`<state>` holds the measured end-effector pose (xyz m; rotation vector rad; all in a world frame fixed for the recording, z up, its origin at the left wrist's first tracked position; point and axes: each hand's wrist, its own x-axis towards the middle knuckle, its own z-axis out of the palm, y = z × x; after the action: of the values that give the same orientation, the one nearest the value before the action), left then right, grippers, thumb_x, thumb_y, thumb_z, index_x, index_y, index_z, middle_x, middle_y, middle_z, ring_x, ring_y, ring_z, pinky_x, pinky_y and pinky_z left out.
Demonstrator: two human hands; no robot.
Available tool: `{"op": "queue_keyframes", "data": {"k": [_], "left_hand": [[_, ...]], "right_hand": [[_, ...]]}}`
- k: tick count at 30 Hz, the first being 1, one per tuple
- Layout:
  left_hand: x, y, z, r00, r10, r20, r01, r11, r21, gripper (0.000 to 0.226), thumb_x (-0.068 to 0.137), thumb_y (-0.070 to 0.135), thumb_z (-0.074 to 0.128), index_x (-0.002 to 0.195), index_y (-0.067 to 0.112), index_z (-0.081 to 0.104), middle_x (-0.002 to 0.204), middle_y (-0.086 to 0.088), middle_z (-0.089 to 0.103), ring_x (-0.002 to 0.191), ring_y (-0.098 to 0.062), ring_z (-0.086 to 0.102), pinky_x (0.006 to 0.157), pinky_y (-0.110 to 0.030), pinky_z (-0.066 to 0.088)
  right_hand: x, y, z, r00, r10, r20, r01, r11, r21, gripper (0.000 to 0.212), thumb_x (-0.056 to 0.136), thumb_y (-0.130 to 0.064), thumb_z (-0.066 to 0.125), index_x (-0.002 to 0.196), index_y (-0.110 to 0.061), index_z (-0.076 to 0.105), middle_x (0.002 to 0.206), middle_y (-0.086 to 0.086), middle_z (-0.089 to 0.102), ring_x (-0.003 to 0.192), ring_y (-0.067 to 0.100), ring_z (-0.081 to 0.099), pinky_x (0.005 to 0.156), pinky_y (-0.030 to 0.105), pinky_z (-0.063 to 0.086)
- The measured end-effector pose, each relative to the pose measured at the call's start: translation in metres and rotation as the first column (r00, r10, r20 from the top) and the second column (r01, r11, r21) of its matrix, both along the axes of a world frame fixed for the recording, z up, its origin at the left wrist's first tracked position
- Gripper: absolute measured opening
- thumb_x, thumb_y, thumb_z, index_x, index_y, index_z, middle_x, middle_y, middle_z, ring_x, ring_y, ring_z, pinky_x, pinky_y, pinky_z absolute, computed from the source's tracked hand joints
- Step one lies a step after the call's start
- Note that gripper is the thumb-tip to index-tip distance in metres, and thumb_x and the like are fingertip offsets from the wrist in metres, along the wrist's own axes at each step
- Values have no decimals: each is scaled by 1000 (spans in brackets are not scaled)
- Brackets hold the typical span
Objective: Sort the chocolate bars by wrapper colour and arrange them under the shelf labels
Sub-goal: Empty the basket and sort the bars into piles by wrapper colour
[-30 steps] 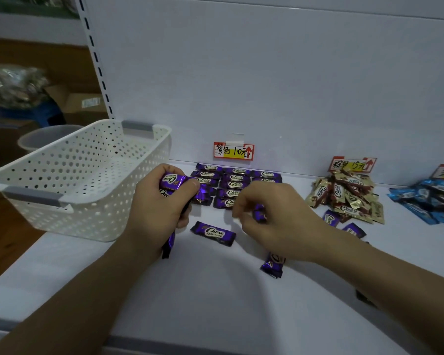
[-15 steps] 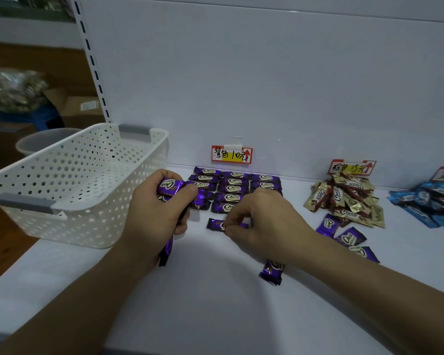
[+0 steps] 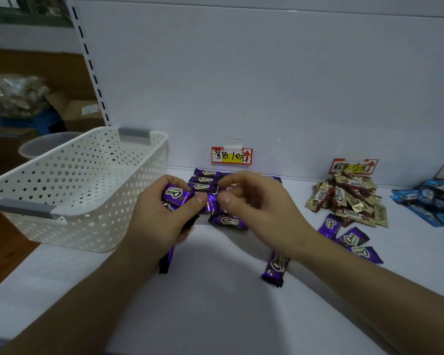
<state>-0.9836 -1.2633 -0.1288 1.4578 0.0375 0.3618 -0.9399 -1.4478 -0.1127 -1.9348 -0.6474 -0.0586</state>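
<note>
Okay so: a bunch of purple bars [image 3: 176, 197] is clamped in the left hand [image 3: 162, 221], with the fingers curled round the stack and the thumb pressed down on top. A dangling bar [image 3: 166, 261] is seen poking out below the palm.

The right hand [image 3: 259, 211] is held just beside it with the grip pressed together. The crinkly end of one purple bar [image 3: 212, 204] looks to be pinched between thumb and forefinger, and the other fingers are curled in. That bar sits right in the gap between the two thumbs, and its far end is tucked against the left thumb.

Both hands are held over the shelf [image 3: 215, 316], directly in front of the purple rows [image 3: 205, 179] lined up under the purple label [image 3: 231, 156] on the back wall [image 3: 267, 85]. A loose bar [image 3: 227, 221] is lying flat just beneath the pinched one, not touched by either hand. A stray bar [image 3: 274, 269] is lying by the right wrist.

Off to the right, three more purple ones [image 3: 353, 238] are scattered just beside the gold pile [image 3: 344, 198], which is heaped under the gold label [image 3: 353, 166]. The blue pile [image 3: 431, 201] is further right, partly cut off at the edge. A white basket [image 3: 75, 226] is parked on the left end of the shelf, near the left hand.
</note>
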Motion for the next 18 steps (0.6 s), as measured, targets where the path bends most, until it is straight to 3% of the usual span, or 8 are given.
{"op": "queue_keyframes", "data": {"k": [2,6,10,14,18], "left_hand": [[-1,-1,0,1000,-10,1,10,1000,20,18,89,5,71,88,7,54,55,-16,45,55,-24,33,44,-27,27],[-5,-2,2,1000,-17,8,16,999,44,14,91,3,68,90,5,55,57,-20,49,52,-24,38,43,-26,29],[-8,4,2,998,70,9,-70,996,59,16,92,2,67,90,3,51,56,-12,51,50,-21,38,44,-27,29],[-13,6,5,997,63,-46,-59,995,79,20,90,6,71,91,4,51,55,-9,50,51,-20,38,44,-28,30],[-31,12,8,993,-29,-111,42,992,118,31,84,15,79,92,4,51,52,-7,53,49,-21,38,41,-25,32]], "right_hand": [[-1,3,7,987,77,-142,-61,992,108,30,82,-32,82,105,-21,67,82,1,73,70,20,68,67,31,57],[-3,6,5,990,58,-129,-48,996,78,20,82,-8,81,98,-15,72,77,15,67,60,16,57,60,21,51],[-3,-6,12,976,58,-212,-38,995,96,18,87,-5,75,104,-13,77,74,4,64,59,8,56,59,14,47],[-7,-15,20,956,104,-274,-69,988,135,19,91,2,68,102,-11,75,86,25,70,67,18,72,63,24,58],[-2,-17,31,970,163,-179,-179,981,-76,21,89,0,72,93,-19,78,84,4,78,81,15,75,77,25,59]]}}
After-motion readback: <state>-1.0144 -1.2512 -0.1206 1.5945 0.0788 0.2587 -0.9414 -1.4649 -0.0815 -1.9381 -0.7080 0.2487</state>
